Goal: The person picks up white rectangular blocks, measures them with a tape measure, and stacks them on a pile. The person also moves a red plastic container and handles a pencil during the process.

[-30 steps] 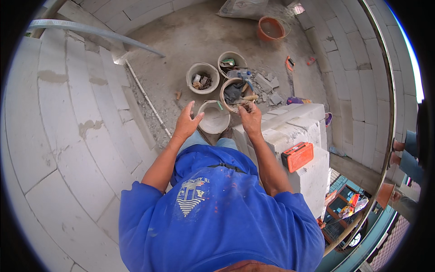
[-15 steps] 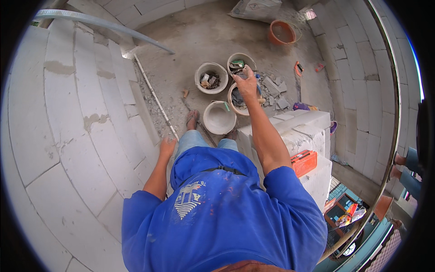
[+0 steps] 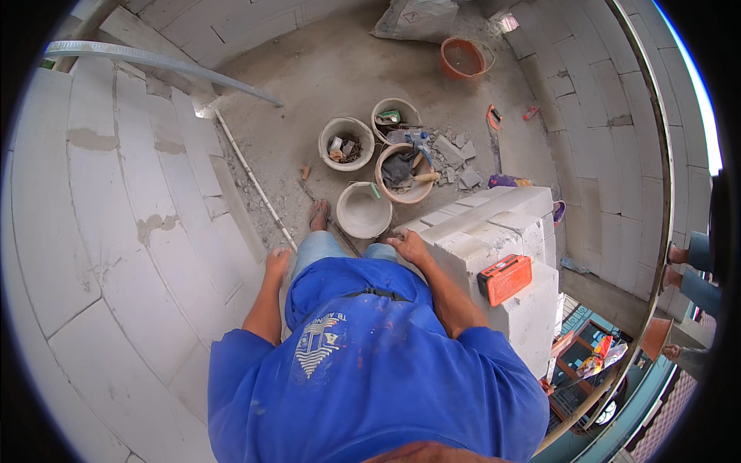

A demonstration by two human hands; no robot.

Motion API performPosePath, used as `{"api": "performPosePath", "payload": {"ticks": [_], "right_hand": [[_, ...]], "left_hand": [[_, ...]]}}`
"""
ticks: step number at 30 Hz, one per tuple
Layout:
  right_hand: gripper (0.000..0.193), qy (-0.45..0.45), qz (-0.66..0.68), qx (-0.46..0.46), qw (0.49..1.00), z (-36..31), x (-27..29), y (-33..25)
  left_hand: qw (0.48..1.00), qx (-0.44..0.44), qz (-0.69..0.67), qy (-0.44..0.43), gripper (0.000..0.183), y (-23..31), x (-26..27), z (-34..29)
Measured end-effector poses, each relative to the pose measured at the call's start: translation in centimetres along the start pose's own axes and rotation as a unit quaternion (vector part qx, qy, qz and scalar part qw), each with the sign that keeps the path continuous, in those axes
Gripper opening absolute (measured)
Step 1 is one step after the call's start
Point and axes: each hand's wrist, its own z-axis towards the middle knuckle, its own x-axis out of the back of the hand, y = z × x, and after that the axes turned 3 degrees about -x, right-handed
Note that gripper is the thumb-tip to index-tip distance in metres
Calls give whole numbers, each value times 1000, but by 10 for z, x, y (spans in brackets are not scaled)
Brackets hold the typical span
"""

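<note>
My left hand (image 3: 277,261) hangs low beside my left leg, fingers curled into a loose fist, with nothing visible in it. A white pole (image 3: 258,188) lies on the floor and ends close to that hand. My right hand (image 3: 410,246) is in front of my right knee, with its fingers bent inward and nothing visible in them. Just beyond it stands a pale, almost bare bucket (image 3: 364,211). Farther off is a bucket (image 3: 384,185) with a dark cloth and wooden-handled tools. A white bucket (image 3: 327,141) holds scraps, and another bucket (image 3: 381,107) contains a green item.
To my right, a stack of white blocks (image 3: 482,251) carries an orange toolbox (image 3: 505,279). Broken block pieces (image 3: 455,154) lie beside the buckets. An orange basin (image 3: 462,59) and a sack (image 3: 417,18) are farther back. Block walls (image 3: 131,301) enclose the floor; another person's legs (image 3: 698,270) show at right.
My right arm has drawn back from above the buckets to near my right knee, and its spread fingers have bent in. My left hand stays low at my side. The view has shifted slightly.
</note>
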Motion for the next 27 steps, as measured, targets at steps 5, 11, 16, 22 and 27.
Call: {"api": "performPosePath", "payload": {"ticks": [5,11,16,22,27], "right_hand": [[50,52,-29,9,998,-41,18,-2],[53,125,-17,74,989,-40,37,6],[56,144,34,69,987,-50,44,4],[53,139,10,56,989,-71,36,9],[49,133,25,59,989,-88,35,6]], "left_hand": [[998,-48,-14,-32,36,-9,-28,53],[994,-52,24,-88,30,59,-62,60],[990,-80,54,-107,36,81,-76,73],[984,-92,81,-127,38,81,-74,66],[981,-112,100,-118,37,69,-72,67]]}}
